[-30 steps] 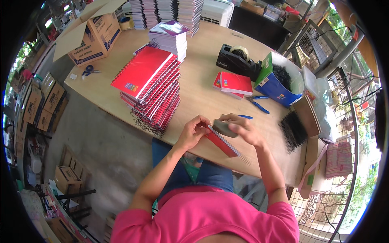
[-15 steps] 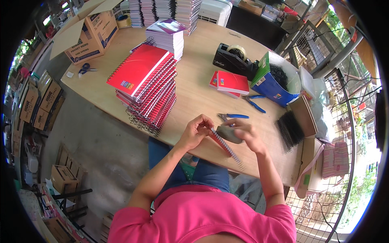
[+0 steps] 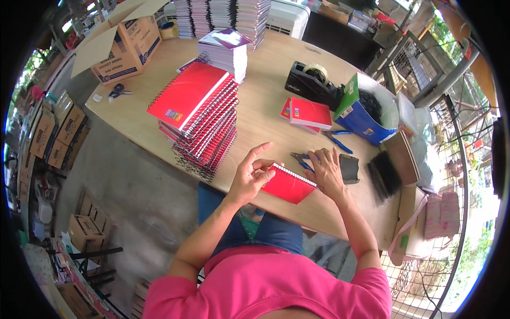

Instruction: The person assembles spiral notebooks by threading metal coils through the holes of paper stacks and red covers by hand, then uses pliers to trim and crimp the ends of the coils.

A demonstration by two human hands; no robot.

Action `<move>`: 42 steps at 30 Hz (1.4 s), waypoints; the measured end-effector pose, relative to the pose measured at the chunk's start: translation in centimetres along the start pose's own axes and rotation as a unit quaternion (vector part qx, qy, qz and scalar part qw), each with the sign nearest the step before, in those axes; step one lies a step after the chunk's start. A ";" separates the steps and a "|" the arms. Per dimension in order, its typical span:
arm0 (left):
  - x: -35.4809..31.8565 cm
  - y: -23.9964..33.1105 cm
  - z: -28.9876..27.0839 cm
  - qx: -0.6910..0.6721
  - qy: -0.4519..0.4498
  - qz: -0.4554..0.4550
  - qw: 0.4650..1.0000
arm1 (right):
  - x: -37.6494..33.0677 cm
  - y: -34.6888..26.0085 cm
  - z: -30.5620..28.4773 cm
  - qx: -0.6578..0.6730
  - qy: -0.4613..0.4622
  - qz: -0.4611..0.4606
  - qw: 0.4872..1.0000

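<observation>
A small red spiral notebook (image 3: 289, 186) is tilted up at the table's front edge, a dark wire coil running along its white-edged top side. My left hand (image 3: 249, 175) pinches its left end between thumb and fingers, the index finger raised. Over blue-handled cutting pliers (image 3: 304, 158) my right hand (image 3: 328, 174) lies with fingers stretched out, covering part of the handles; a firm grip is not visible. A dark grey curved piece (image 3: 348, 168) rests on the table just right of that hand.
Left stands a tall stack of red spiral notebooks (image 3: 194, 98). Two red pads (image 3: 311, 113), another pair of blue pliers (image 3: 338, 141), a tape dispenser (image 3: 308, 82) and a blue-green box (image 3: 364, 125) of black coils lie beyond. Black coils (image 3: 384, 178) sit at right, scissors (image 3: 119, 91) far left.
My right hand has let go of the dark grey piece, now on the table, and moved onto the pliers. The notebook has turned so its red cover shows.
</observation>
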State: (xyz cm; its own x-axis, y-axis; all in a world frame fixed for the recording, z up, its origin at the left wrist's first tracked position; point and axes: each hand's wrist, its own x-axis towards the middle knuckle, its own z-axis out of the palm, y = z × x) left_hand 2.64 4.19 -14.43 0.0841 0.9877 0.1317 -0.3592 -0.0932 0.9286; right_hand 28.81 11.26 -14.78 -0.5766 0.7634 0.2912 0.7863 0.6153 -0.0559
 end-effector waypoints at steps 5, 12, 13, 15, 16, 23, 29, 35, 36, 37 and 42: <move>-0.7 1.9 -0.5 0.041 0.020 -0.034 0.998 | 2.2 -2.0 -6.8 0.215 0.062 -0.014 0.975; -0.7 3.2 0.0 0.030 0.015 -0.048 0.998 | 4.9 -4.8 -12.4 -0.069 0.128 -0.274 0.951; -0.6 3.3 0.0 0.035 0.014 -0.046 0.998 | 4.9 -4.8 -12.6 -0.086 0.133 -0.282 0.946; -0.5 3.3 0.0 0.047 0.013 -0.044 0.998 | 5.0 -4.9 -12.9 -0.119 0.141 -0.299 0.936; -0.5 3.3 0.0 0.049 0.012 -0.044 0.998 | 5.1 -5.0 -13.0 -0.129 0.140 -0.308 0.932; -1.4 3.8 1.3 0.129 0.029 -0.008 0.991 | 4.4 -5.4 -13.4 0.122 -0.021 -0.172 0.977; -3.5 9.9 4.0 0.347 0.040 0.172 0.921 | 2.4 -4.7 -15.4 0.298 0.030 -0.072 0.951; 3.7 28.8 -1.1 0.598 -0.047 0.396 0.695 | 0.0 0.0 -15.8 0.313 0.123 0.062 0.940; 6.6 30.9 -2.5 0.651 -0.125 0.389 0.639 | -0.1 0.0 -14.8 0.309 0.119 0.061 0.942; 9.1 30.9 -3.8 0.645 -0.177 0.343 0.660 | -0.1 -0.6 -13.9 0.306 0.096 0.051 0.946; 14.4 24.9 -6.2 0.660 -0.254 0.181 0.683 | -2.1 -2.5 -8.1 0.311 0.043 0.120 0.942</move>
State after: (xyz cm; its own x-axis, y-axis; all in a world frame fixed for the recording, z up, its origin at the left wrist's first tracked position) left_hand -10.86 16.84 8.39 0.6449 0.7296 0.2275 0.6812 -0.6837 0.2618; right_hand 29.87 6.54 -7.47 -0.3575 0.8930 0.2736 0.5951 0.4435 -0.6702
